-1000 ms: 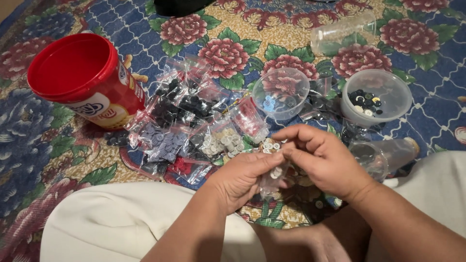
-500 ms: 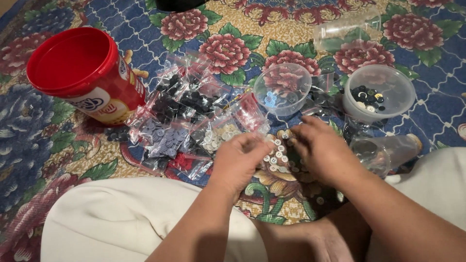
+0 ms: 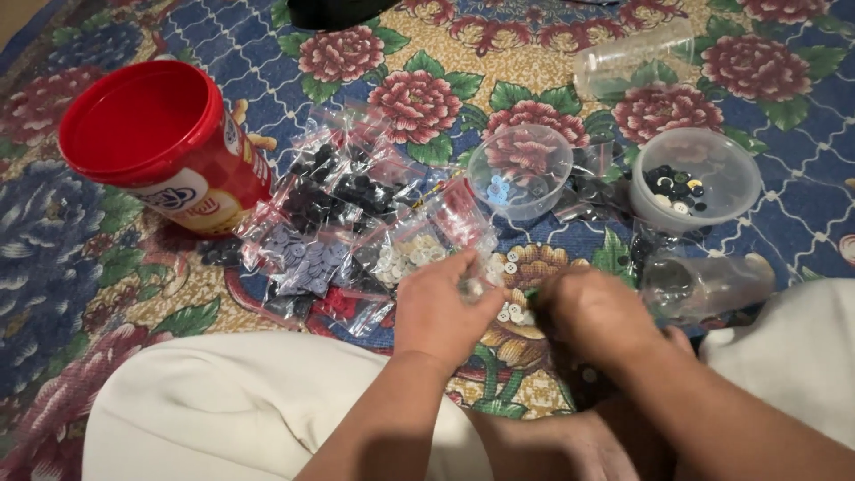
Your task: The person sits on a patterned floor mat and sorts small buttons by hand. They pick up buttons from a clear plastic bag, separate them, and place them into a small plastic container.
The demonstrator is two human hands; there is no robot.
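Note:
My left hand (image 3: pixel 441 310) hovers low over the carpet with its fingers pinched on the edge of a small clear plastic bag (image 3: pixel 470 283). My right hand (image 3: pixel 592 313) is beside it, knuckles up and fingers curled down out of sight. Between and just beyond the two hands, several loose white buttons (image 3: pixel 509 265) lie on the carpet. Just beyond my left hand is a pile of small clear bags (image 3: pixel 343 227) holding black, grey, white and red buttons.
A red tub (image 3: pixel 165 142) lies tilted at the left. A clear bowl (image 3: pixel 521 169) holds a few pale buttons; a second bowl (image 3: pixel 695 178) holds dark ones. A clear cup (image 3: pixel 704 283) lies by my right knee, and a clear tube (image 3: pixel 634 55) farther back.
My hands came apart and dropped toward the carpet. White buttons that were held between my fingers now lie loose on the carpet.

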